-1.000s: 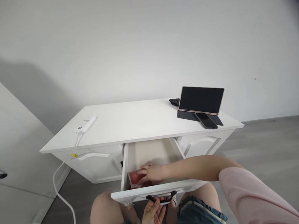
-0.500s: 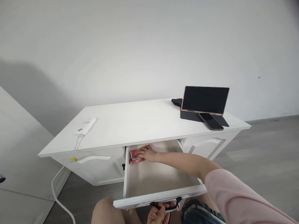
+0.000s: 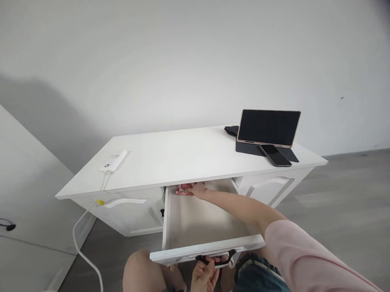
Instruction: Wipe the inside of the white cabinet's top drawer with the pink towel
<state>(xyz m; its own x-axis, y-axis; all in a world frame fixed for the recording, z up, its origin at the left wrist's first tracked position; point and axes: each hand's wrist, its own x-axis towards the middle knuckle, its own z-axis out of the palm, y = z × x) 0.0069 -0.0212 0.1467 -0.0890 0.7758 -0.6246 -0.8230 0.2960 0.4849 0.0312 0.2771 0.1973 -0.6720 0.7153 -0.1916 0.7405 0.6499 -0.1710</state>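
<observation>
My left hand (image 3: 204,278) is closed round the black handle (image 3: 223,262) at the front of the pulled-out white drawer (image 3: 176,251). Deep inside that drawer, my right hand (image 3: 198,189) presses a red and white cloth (image 3: 183,190) against the bottom near the back left. Part of the cloth is hidden under the fingers and beneath the desk's front edge. Bare drawer bottom shows in front of my right forearm.
On the white desk (image 3: 169,153) stand a tablet (image 3: 268,127) and a phone (image 3: 275,156), with black fabric (image 3: 231,130) behind. At the left lies a white power bank (image 3: 114,161), its cable (image 3: 79,250) hanging down to the floor side. A white cabinet (image 3: 18,171) stands far left.
My right hand has pushed the cloth farther back and slightly right inside the drawer. The left hand stays on the handle. The view has shifted slightly.
</observation>
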